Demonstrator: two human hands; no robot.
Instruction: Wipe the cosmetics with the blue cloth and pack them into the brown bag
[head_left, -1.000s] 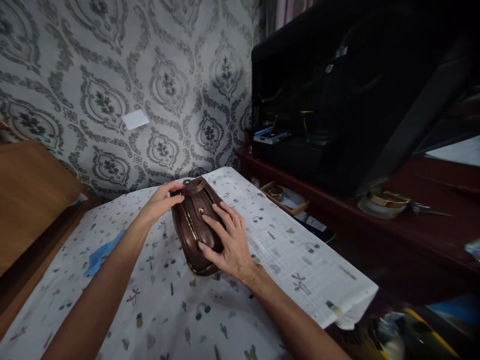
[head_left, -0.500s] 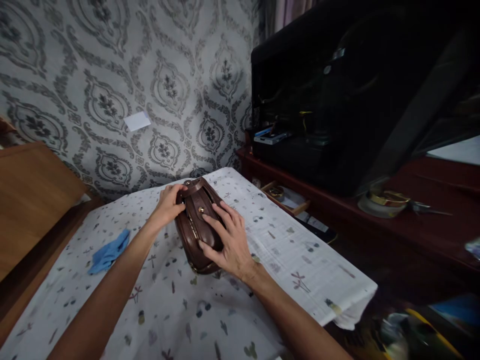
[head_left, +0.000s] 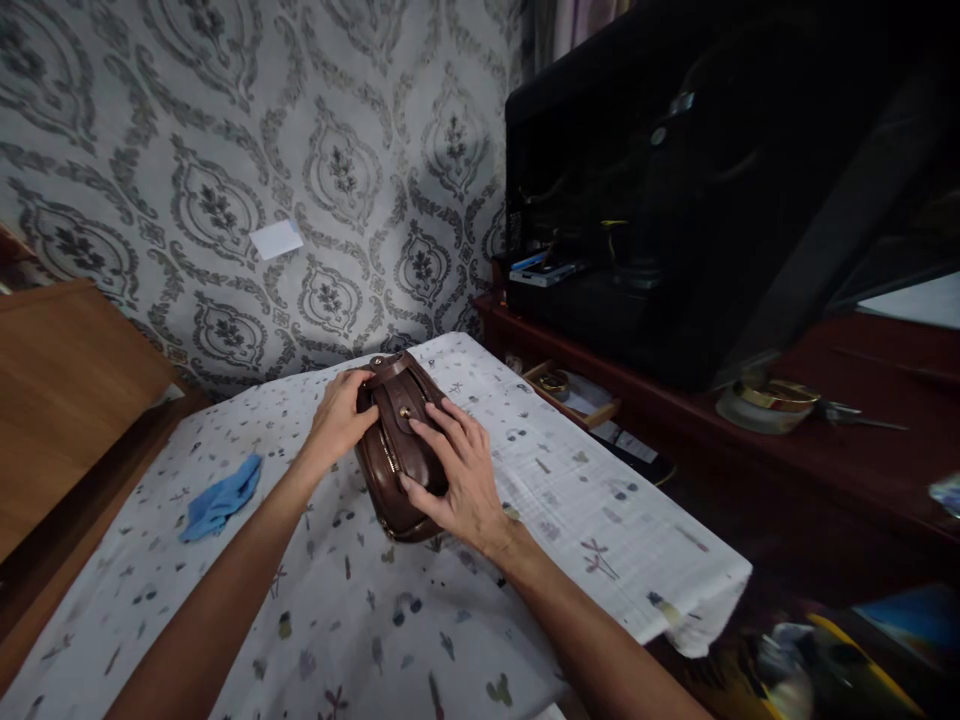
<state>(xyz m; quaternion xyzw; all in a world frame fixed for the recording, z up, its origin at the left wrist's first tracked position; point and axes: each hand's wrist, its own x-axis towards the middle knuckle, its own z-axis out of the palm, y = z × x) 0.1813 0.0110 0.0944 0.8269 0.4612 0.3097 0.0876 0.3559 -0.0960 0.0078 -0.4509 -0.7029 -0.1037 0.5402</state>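
A brown leather bag (head_left: 391,430) with a metal snap, a strap and a zipper along its side lies on the patterned white cloth (head_left: 637,560). My left hand (head_left: 341,415) is closed at the bag's upper left edge, thumb on the zipper side and fingertips partly hidden behind the edge. Across the lower right of the bag rests my right hand (head_left: 461,480), fingers spread over the leather, with one fingertip near the snap and the thumb by the zipper.
A crumpled blue cloth (head_left: 221,500) lies left of my forearm. Brown wooden furniture (head_left: 75,390) borders the left side. At right stand a large black screen (head_left: 637,200), a dark red cabinet (head_left: 862,400) and a small open drawer (head_left: 604,412). A roll of tape (head_left: 765,400) sits on the cabinet.
My left hand has shifted slightly along the bag's edge, its thumb now farther over the bag. The right hand stays spread on the leather. The view has moved a little.
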